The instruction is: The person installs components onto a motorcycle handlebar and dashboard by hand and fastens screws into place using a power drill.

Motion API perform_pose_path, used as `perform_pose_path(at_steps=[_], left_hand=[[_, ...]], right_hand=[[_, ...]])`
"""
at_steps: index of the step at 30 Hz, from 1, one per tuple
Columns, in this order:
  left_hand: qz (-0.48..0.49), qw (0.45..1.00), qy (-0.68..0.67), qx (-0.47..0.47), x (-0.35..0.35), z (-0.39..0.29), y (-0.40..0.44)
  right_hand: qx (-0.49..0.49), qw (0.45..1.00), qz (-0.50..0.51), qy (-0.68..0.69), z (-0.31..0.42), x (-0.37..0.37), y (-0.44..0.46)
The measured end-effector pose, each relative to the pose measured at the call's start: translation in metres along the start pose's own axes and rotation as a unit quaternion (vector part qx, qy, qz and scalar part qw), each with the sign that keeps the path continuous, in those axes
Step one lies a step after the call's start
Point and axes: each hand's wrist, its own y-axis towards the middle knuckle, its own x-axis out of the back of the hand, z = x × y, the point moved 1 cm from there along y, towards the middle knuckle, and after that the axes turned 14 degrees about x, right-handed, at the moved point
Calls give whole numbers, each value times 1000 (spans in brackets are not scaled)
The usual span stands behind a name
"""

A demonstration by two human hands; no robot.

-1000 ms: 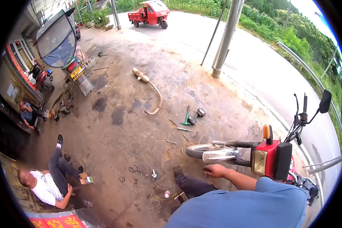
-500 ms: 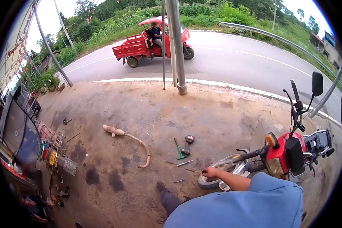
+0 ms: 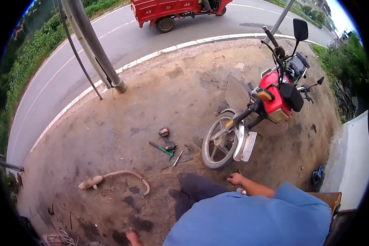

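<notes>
- As I look from the left, one thick metal post (image 3: 97,47) stands at the road's edge, with one thinner, pale post (image 3: 83,43) close beside it.
- One exhaust pipe (image 3: 96,181) lies on the ground, its fat muffler end to the left and its thin tube curving round to the right.
- One left hand (image 3: 133,237) is low, below the exhaust pipe and apart from it; I cannot tell how its fingers are set or whether they hold anything.
- One red cargo vehicle (image 3: 164,11) is on the road, partly cut off by the top of my view.
- Three tools lie grouped on the ground: one green hammer (image 3: 162,149), one power drill (image 3: 168,140) just beside it, and one slim metal rod (image 3: 178,158) to their right.
- One dark-trousered leg (image 3: 199,189) is bent below the rod.
- One right hand (image 3: 235,179) is near the bottom of the front wheel (image 3: 220,142); its fingers look curled in, but I cannot tell whether they pinch anything.
- One red motorcycle (image 3: 274,96) stands right of the tools, with two mirrors (image 3: 300,29), its front wheel turned toward the person.
- One blue-and-black item (image 3: 317,175) lies beside one white wall (image 3: 350,158).
</notes>
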Motion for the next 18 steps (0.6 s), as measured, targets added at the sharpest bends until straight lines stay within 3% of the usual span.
perform_pose_path(at_steps=[1, 2, 3, 4, 7, 9, 10, 11, 12, 13, 14, 16, 18], left_hand=[[1, 999, -6, -40, 13, -30, 8], [61, 989, -17, -133, 3, -73, -1], [55, 985, 1, -166, -21, -118, -28], [60, 981, 12, -186, -48, -153, -48], [92, 966, 87, -224, -156, -222, -106], [129, 927, 243, -254, -229, -239, -131], [121, 863, 385, -304, -263, -246, -125], [115, 772, 522, -345, -293, -251, -117], [117, 760, 544, -335, -319, -255, -122], [118, 677, 629, -364, -356, -258, -133], [119, 582, 703, -390, -396, -264, -133], [124, 537, 751, -364, -462, -270, -94], [113, 488, 792, -349, -542, -277, -74]], right_hand=[[-2, 997, -28, 74, -5, -9, -5], [-7, 995, -43, 89, -19, -18, 3], [-39, 993, -53, 93, -15, -25, 1], [-87, 974, -77, 192, -18, -38, 9], [-79, 984, -60, 149, -43, -60, 92], [-74, 992, -60, 85, -54, -101, 108], [-51, 993, -91, 52, -38, -99, 143], [-91, 976, -100, 170, 21, -81, 148], [-75, 967, -134, 205, 24, -96, 177], [-36, 956, -173, 234, 44, -107, 199], [-58, 934, -136, 325, 104, -86, 200], [21, 889, -146, 434, 153, -98, 227], [25, 799, -144, 584, 198, -111, 247]])
